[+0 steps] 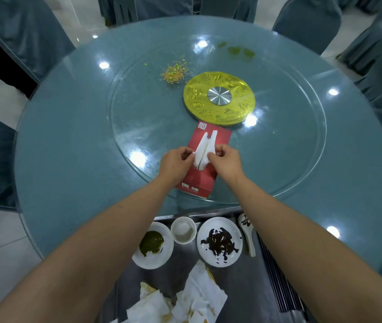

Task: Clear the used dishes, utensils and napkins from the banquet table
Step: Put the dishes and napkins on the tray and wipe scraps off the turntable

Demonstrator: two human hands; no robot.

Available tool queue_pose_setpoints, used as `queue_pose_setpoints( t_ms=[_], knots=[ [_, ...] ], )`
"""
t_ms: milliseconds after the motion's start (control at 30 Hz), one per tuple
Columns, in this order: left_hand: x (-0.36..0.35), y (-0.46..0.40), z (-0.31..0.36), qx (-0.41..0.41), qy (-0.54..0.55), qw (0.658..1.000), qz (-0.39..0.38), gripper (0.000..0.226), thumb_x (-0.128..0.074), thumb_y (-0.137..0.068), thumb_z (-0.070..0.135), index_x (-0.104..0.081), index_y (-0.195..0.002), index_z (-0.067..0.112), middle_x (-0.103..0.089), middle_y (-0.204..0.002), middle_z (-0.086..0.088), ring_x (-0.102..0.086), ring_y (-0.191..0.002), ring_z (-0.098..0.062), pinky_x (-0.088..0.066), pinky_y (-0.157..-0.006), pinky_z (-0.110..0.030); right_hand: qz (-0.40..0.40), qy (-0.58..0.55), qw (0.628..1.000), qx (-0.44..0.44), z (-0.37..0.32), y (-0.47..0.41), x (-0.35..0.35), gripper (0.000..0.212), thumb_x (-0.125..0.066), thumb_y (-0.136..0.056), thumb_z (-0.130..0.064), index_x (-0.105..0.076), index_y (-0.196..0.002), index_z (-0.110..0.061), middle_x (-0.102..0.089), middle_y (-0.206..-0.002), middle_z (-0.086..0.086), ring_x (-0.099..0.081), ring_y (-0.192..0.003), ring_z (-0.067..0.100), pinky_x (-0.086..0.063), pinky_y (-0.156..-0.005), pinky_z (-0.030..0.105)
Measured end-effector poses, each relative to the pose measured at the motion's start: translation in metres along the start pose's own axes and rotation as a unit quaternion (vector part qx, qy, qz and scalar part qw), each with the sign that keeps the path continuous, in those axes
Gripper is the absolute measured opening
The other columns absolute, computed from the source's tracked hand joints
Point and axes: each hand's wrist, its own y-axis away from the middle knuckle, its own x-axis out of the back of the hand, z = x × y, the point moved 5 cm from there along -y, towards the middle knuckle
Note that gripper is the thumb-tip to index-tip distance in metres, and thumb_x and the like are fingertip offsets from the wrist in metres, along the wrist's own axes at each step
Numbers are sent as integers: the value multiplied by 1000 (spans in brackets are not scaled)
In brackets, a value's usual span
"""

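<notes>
The round table (68, 141) is carrying a glass turntable (290, 148) w/ a red tissue box (205, 176) lying at its near edge. Left hand (177, 163) & right hand (225, 160) are both pinching the white tissue (205, 149) sticking out of the box top, fingers curled. Tissue is probably very light, soft, tearing easily; better holding near its base.

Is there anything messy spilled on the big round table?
Yes. A pile of orange crumbs with green peas lies on the glass turntable, and green smears sit near the table's far edge. Both look like spilled food.
</notes>
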Motion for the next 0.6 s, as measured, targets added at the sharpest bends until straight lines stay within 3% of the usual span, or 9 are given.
queue_pose_setpoints(
  t_ms=[133,300,433,600],
  knots=[
    [4,-1,6,-9,-65,998,7,17,-63,-89,30,-75,-99,24,-74,-96,-1,-64,-97,-31,-53,-86,-40,18,-16,1000,0,-13,-4,20,5,-63,-77,-17,-66,-78,-20,-62,-70,-9,-52,-62,8,-45,-63,27],
    [5,1,15,-36,-94,995,11,15,-64,-89,24,-76,-97,19,-74,-98,-2,-60,-106,-31,-48,-94,-40,46,-39,998,1,-24,-9,47,6,-62,-75,-21,-65,-72,-26,-60,-59,-19,-48,-51,-2,-40,-56,24],
    [9,3,16,-19,-78,996,40,22,-60,-91,24,-74,-105,15,-72,-105,-8,-60,-106,-32,-51,-92,-41,89,-27,996,8,-23,-6,70,9,-61,-76,-22,-60,-68,-26,-53,-53,-19,-42,-46,-2,-37,-53,22],
    [20,7,16,6,1,996,84,23,-56,-96,24,-69,-110,11,-71,-110,-9,-63,-104,-25,-45,-88,-29,94,-10,995,8,-11,0,82,11,-60,-79,-19,-57,-68,-23,-52,-60,-12,-41,-50,1,-35,-52,21]
  ],
)
